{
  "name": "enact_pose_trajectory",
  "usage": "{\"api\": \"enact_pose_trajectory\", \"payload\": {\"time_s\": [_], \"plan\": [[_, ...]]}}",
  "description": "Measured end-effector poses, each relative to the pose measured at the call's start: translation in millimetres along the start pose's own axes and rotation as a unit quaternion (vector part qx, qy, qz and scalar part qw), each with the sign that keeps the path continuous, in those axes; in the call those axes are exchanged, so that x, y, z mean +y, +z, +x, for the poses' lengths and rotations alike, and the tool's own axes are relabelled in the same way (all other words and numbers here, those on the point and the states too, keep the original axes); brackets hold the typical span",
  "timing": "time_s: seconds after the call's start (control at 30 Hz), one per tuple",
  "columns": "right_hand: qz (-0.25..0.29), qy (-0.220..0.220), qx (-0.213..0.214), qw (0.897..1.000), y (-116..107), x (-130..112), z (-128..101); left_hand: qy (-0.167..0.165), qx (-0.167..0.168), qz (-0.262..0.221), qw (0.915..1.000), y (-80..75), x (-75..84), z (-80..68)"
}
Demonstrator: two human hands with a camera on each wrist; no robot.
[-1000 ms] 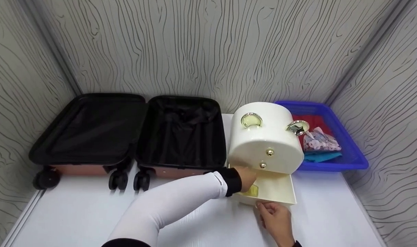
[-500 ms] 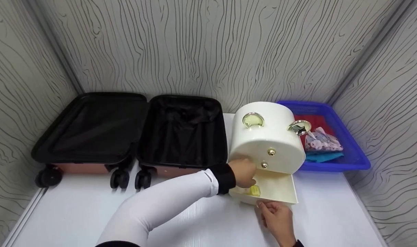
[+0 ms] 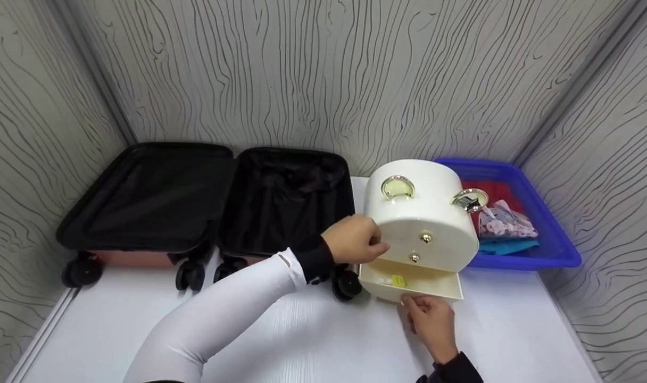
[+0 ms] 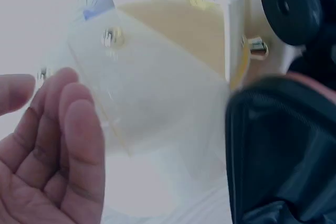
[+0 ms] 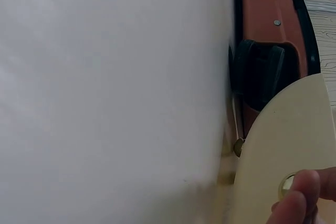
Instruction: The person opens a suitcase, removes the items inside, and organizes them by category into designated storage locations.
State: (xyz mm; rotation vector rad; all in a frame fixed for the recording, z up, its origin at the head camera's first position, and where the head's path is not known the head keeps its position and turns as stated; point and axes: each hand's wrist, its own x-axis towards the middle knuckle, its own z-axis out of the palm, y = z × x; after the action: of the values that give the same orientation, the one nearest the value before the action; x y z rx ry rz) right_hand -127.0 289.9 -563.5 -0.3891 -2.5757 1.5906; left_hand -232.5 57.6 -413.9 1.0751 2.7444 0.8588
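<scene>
A cream storage box (image 3: 419,205) with a rounded top stands right of the middle. Its bottom drawer (image 3: 432,298) is partly pulled out, and a small yellow-labelled item (image 3: 398,281) lies inside. My right hand (image 3: 431,322) pinches the round metal knob (image 5: 286,184) on the drawer front between thumb and fingers, as the right wrist view shows. My left hand (image 3: 355,239) hovers by the box's front left side, above the drawer. In the left wrist view its fingers (image 4: 84,129) bend loosely, apart from the thumb, with nothing between them.
To the left lies an opened suitcase, black inside, with a left half (image 3: 153,197) and a right half (image 3: 289,213) beside the box. Black wheels (image 3: 347,284) stick out toward me. Behind the box on the right, a blue basket (image 3: 555,234) holds folded clothes (image 3: 507,221).
My left hand has lifted out of the drawer, moving up and left. The drawer has slid partway in, with my right hand following on its knob.
</scene>
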Motion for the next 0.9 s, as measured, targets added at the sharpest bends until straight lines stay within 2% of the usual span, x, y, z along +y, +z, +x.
{"api": "enact_pose_trajectory", "payload": {"time_s": [0.2, 0.27, 0.43, 0.53, 0.9], "plan": [[0.02, -0.005, 0.009, 1.0, 3.0, -2.1, 17.0, -0.029, 0.055, -0.017, 0.9979, -7.1, -26.2, -4.6], [0.021, 0.0, 0.01, 1.0, 4.1, -3.1, 22.0, -0.04, 0.063, -0.016, 0.9971, -6.6, -35.8, -6.8], [0.031, 0.011, 0.007, 0.999, 6.6, -4.6, 34.2, -0.074, 0.061, -0.015, 0.9953, -3.1, -56.4, -15.2], [0.03, 0.011, 0.01, 0.999, 8.6, -6.1, 41.1, -0.08, 0.059, -0.015, 0.995, -0.8, -64.5, -19.7], [0.029, 0.01, 0.02, 0.999, 18.8, -7.0, 58.4, -0.088, 0.054, -0.032, 0.9942, 2.6, -74.5, -29.7]]}}
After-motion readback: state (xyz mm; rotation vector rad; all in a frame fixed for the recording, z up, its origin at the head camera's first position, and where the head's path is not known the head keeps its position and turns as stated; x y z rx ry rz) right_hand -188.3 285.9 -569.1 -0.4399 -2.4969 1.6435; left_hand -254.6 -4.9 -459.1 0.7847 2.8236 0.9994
